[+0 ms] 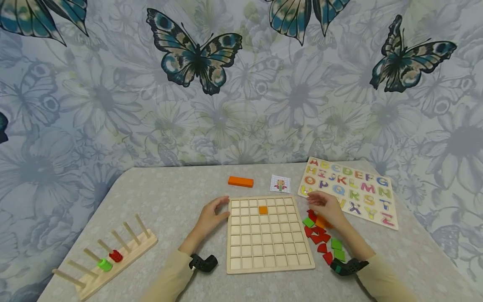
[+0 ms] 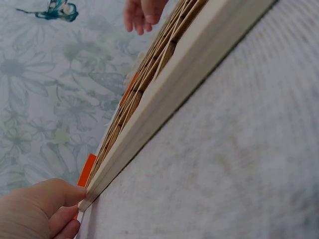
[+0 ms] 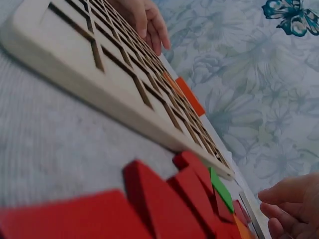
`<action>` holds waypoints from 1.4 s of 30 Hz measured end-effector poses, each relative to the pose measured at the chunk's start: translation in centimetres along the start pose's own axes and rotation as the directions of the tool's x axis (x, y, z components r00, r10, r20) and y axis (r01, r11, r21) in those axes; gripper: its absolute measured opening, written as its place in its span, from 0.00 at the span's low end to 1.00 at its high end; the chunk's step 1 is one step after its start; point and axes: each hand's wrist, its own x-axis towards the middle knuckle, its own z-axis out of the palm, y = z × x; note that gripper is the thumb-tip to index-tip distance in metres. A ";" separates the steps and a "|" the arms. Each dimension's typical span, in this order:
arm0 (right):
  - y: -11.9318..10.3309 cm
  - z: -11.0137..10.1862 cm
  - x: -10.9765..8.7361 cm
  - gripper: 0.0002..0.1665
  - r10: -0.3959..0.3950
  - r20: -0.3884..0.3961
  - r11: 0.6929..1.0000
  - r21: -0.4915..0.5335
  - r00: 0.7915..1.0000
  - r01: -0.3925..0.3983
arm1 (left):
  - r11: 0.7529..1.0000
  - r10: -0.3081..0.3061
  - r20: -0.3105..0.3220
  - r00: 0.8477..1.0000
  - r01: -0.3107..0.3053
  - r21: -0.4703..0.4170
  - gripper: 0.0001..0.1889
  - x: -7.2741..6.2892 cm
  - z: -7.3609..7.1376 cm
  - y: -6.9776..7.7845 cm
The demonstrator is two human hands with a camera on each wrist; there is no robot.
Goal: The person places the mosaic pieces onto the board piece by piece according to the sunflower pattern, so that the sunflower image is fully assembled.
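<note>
A wooden grid board (image 1: 270,271) lies in the middle of the table with one orange square tile (image 1: 263,210) set in its second row from the far edge. My left hand (image 1: 211,214) rests at the board's far left corner, thumb and fingertips touching its edge. Over the far end of a pile of small red tiles (image 1: 320,238) and green tiles (image 1: 338,255) hovers my right hand (image 1: 327,207), its fingers loosely bent. Nothing shows between those fingers (image 3: 279,194) in the right wrist view. Some orange tiles (image 1: 321,221) lie partly hidden beneath that hand.
An orange block (image 1: 240,181) and a small pattern card (image 1: 280,183) lie beyond the board. At the far right is an alphabet puzzle board (image 1: 385,197). A wooden peg stand (image 1: 113,268) with green rings (image 1: 104,264) and red rings (image 1: 115,256) stands on the left.
</note>
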 end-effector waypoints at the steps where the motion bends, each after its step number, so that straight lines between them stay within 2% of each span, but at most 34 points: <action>1: 0.2 -0.3 -0.2 0.21 0.002 -0.001 1.000 -0.009 1.000 -0.002 | 1.000 -0.001 0.001 1.000 0.001 -0.001 0.27 0.0 0.0 0.0; 7: 1.2 -1.1 -0.9 0.21 0.003 0.006 0.999 -0.054 1.000 -0.002 | 1.000 0.006 0.000 1.000 -0.006 0.003 0.27 0.1 0.1 -0.1; 18: 2.0 -0.6 -0.8 0.18 0.005 0.005 1.000 -0.030 1.000 -0.005 | 1.000 0.006 -0.005 1.000 -0.006 0.016 0.27 0.1 0.1 -0.1; 24: 2.2 -0.5 -0.8 0.19 -0.027 0.003 0.997 -0.068 1.000 0.027 | 1.000 -0.004 -0.006 1.000 0.004 0.015 0.26 0.1 0.1 -0.1; 31: 2.2 -0.4 -0.9 0.16 -0.021 -0.005 1.000 0.007 1.000 0.021 | 1.000 0.001 -0.003 1.000 -0.001 0.010 0.25 0.1 0.1 0.0; 36: 2.3 -0.5 -0.9 0.15 -0.032 -0.006 0.999 -0.002 0.999 0.032 | 1.000 0.011 -0.004 1.000 -0.011 0.001 0.25 0.1 0.0 -0.1; 42: 2.6 -0.6 -0.9 0.18 -0.049 0.030 0.999 0.019 0.998 0.049 | 1.000 0.009 0.002 1.000 -0.009 0.000 0.25 0.1 0.0 -0.1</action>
